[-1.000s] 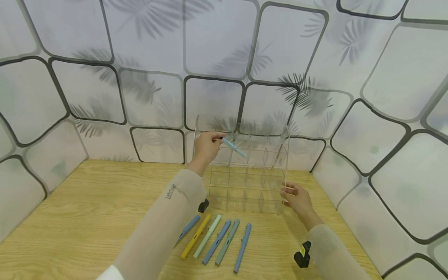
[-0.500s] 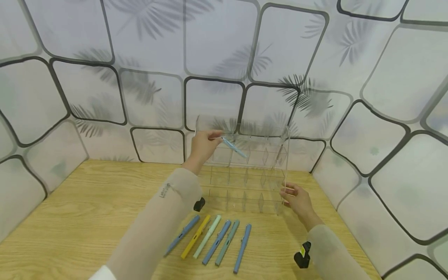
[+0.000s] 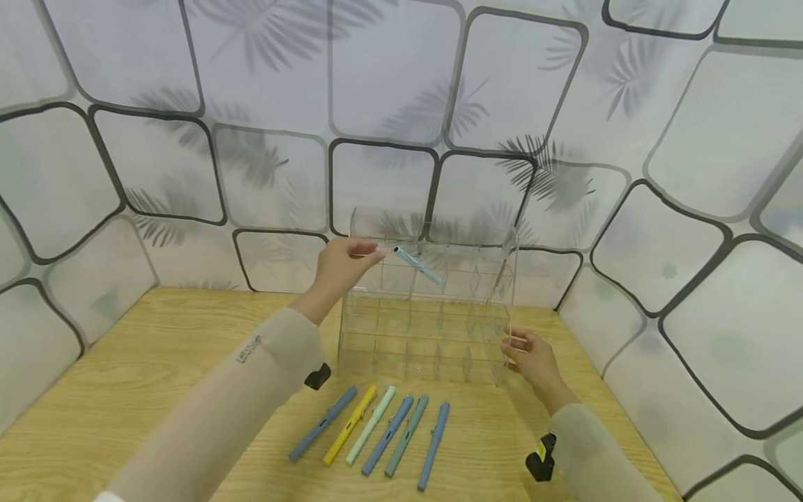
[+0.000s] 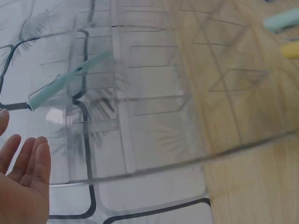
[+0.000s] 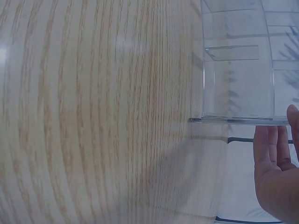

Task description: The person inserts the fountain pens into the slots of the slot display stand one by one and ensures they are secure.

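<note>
A clear acrylic display rack (image 3: 426, 328) with stepped, divided tiers stands upright against the wall. On an upper tier a light blue pen (image 3: 417, 263) lies slanted, its clip side showing in the left wrist view. My left hand (image 3: 341, 272) is just left of that pen, apart from it, with fingers extended and holding nothing. My right hand (image 3: 533, 359) holds the rack's right side panel low down, with fingertips against its outer face and the thumb by its edge. Several capped pens lie in a row on the table before the rack, among them a yellow pen (image 3: 349, 425) and a mint pen (image 3: 371, 425).
The wood-grain table (image 3: 188, 362) meets a patterned wall covering (image 3: 270, 174) behind the rack and at both sides. A dark blue pen (image 3: 433, 446) lies at the row's right end, and another blue pen (image 3: 323, 423) at its left end.
My left hand has let go of the light blue pen and drawn back to the left. That pen stays on the upper tier. My right hand has kept its place on the rack.
</note>
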The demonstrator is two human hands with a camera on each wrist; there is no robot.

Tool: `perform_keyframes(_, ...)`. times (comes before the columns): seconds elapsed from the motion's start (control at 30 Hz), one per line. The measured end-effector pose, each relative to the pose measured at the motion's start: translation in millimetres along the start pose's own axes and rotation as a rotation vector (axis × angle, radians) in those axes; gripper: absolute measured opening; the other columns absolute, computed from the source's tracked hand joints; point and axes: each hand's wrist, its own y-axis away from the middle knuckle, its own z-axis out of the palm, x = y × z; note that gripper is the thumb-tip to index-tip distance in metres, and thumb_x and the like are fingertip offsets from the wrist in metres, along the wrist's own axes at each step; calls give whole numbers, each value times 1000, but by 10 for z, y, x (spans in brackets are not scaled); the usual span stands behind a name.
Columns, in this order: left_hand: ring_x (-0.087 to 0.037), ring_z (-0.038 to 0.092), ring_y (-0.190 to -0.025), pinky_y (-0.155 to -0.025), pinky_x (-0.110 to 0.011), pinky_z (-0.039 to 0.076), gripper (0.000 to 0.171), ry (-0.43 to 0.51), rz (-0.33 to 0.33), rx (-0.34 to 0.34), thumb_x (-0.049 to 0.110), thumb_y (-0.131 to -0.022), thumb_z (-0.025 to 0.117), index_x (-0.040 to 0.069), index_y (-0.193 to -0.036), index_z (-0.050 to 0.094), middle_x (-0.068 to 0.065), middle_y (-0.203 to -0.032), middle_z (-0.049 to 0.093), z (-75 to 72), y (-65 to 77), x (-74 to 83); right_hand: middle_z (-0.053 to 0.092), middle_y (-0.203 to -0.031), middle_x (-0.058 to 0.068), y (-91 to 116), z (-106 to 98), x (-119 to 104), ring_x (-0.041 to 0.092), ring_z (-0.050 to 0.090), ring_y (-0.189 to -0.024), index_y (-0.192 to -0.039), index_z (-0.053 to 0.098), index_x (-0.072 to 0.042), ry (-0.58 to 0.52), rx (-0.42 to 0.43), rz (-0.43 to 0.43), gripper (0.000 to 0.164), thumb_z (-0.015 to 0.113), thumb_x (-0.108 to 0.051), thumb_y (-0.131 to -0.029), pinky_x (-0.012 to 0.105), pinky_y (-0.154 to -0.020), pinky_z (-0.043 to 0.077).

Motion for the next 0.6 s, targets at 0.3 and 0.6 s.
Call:
perform_keyframes(0.3, -25, 63, -99, -85, -40, 52, 36, -31, -4, -53, 31, -90, 68, 3, -114, 67, -10, -113, 67, -141, 307, -381, 48, -132, 28, -10, 10, 22, 36, 52, -116, -137, 41, 5, 7, -1, -24, 45, 57, -8, -96, 33, -83, 54)
perform_keyframes(0.6, -26, 65, -92, -76, -39, 55, 41, 0, 27, -101, 31, -86, 73, 0, -112, 67, -12, -108, 68, -193, 779, -754, 47, -132, 29, -3, 19, 56, 36, 51, -116, -137, 40, 5, 5, 3, -31, 46, 58, -9, -96, 33, -83, 54)
